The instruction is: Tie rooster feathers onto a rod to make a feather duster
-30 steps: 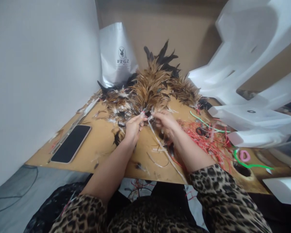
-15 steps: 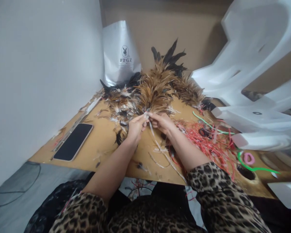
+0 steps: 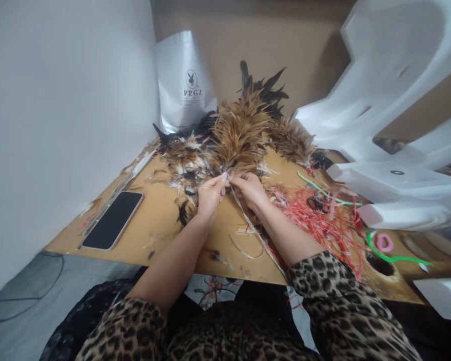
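A bushy bundle of brown feathers (image 3: 240, 130) with dark tips stands out away from me, its bound base between my two hands. My left hand (image 3: 211, 194) pinches that base at its left side. From the right, my right hand (image 3: 250, 189) closes thumb and finger at the same spot, where a thin whitish strip (image 3: 248, 219) comes out and trails down across the table to the front edge. The exact hold of the right fingertips is too small to make out. Loose feathers (image 3: 191, 160), brown, white and black, lie heaped just beyond my left hand.
A phone (image 3: 113, 220) lies at the left. Red strips (image 3: 323, 220) are piled right of my right arm, near a green strip (image 3: 398, 259) and a pink ring (image 3: 384, 242). A silver bag (image 3: 184, 85) stands behind; a white machine (image 3: 394, 173) rises at the right.
The feather bundle has turned slightly, its dark tips shifting. My right fingers have moved a little at the base. The whole view has shifted slightly.
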The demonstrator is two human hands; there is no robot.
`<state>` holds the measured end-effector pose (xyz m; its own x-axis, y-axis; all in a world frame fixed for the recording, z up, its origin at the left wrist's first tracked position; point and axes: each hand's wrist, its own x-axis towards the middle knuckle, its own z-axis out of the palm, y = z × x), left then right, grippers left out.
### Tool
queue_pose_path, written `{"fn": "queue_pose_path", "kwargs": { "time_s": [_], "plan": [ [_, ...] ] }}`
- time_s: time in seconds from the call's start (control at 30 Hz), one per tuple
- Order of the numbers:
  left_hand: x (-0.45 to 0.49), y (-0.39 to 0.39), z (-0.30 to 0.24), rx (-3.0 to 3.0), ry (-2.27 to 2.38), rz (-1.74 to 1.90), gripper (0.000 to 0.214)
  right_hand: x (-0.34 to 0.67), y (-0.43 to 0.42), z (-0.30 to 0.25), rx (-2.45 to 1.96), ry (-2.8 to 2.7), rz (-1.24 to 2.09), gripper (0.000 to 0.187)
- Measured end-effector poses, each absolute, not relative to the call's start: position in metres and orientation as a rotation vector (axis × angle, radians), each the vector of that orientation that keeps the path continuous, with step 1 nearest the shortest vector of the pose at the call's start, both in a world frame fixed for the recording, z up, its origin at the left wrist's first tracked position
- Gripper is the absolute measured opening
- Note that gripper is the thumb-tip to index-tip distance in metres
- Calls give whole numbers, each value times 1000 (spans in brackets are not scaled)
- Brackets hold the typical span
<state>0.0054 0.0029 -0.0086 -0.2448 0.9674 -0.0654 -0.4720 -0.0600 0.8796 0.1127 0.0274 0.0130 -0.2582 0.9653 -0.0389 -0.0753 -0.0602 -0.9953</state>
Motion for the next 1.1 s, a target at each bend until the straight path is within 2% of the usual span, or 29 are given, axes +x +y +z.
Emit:
{"fn": "queue_pose_path", "kwargs": {
  "time_s": [0.1,0.27,0.47,0.67,0.83,1.1],
  "plan": [
    [3,4,-8,676,989,1566,26,112,26,11,-987,-1290,1470,38],
    [-2,6,-6,614,928,1503,25,122,32,9,-838,-1394,1660,38],
    [0,4,-5,623,924,1464,25,129,37,8,-876,-1433,1431,36],
    [1,4,-6,694,933,1476,27,121,38,3,-1029,-1201,1377,44],
    [2,4,-8,745,928,1507,27,118,36,0,-1069,-1210,1275,40],
    [5,6,-15,931,975,1547,35,120,38,1,-1074,-1154,1330,40]
  ]
}}
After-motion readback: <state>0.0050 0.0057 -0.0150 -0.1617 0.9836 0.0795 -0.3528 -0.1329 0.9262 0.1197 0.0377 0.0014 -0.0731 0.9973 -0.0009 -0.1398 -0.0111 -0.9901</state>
